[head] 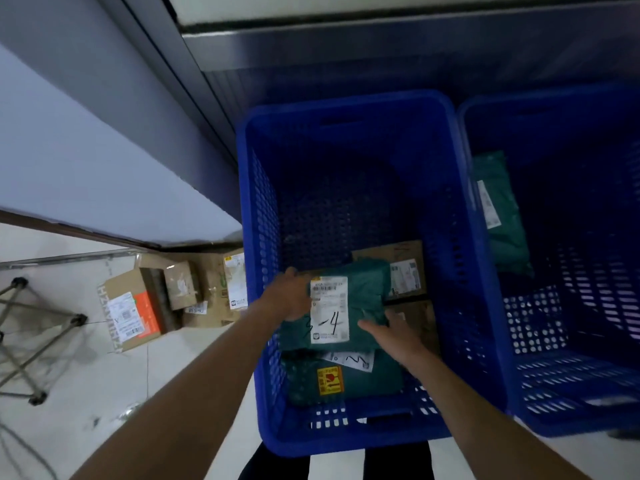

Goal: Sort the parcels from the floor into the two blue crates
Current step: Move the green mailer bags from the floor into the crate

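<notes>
1. Hands come first: my left hand [289, 296] holds the green parcel [363, 289] at its 9 o'clock edge. My right hand [391, 332] holds it at its 4 o'clock corner, with fingers bent on the bag.
2. That parcel is down inside the left blue crate [263, 202], over the other things in there. I cannot tell if it touches them. Its white label [329, 310] faces up and has a big 4 written on it.
3. Just under it, at 6 o'clock, lies a second green parcel [374, 375] with a yellow sticker [330, 380].
4. At 2 o'clock from my parcel, a brown box [405, 261] lies low in the same crate.
5. The right blue crate [554, 393] stands just beside the left one, at 3 o'clock. One green bag [502, 220] leans on its left wall.
6. On the floor at 9 o'clock from the left crate, some brown boxes [131, 317] sit in a bunch by the wall.
7. Farther out at 9 o'clock, thin metal legs [34, 341] stand on the pale floor.
</notes>
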A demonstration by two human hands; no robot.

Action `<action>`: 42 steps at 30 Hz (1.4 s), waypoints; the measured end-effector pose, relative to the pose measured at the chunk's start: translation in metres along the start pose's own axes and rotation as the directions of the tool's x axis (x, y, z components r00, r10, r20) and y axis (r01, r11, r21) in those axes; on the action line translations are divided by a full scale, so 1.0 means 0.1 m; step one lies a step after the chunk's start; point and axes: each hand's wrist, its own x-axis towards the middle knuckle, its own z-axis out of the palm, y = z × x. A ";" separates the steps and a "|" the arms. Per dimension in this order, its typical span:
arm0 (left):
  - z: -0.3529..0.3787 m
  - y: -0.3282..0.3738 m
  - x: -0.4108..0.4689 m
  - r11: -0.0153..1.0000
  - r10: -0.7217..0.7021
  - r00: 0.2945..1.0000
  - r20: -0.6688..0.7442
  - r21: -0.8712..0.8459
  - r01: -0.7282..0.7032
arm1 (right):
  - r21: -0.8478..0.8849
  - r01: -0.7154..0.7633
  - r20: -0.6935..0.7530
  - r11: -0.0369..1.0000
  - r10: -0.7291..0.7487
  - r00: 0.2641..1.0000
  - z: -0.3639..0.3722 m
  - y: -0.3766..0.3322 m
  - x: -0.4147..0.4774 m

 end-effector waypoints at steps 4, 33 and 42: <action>0.40 -0.01 0.06 0.979 -0.041 0.999 -0.001 0.200 0.040 | -0.146 0.001 -0.015 0.989 -0.003 1.000 0.07 0.21 0.09; 0.07 0.13 -0.50 0.944 0.070 0.993 -0.093 0.329 -0.036 | -0.579 -0.084 -0.208 0.811 -0.047 0.977 0.19 0.08 -0.21; -0.32 0.23 -1.33 0.995 0.095 0.981 -0.170 -0.021 -0.100 | -0.551 0.021 -0.219 0.834 -0.169 0.961 0.16 -0.49 -1.12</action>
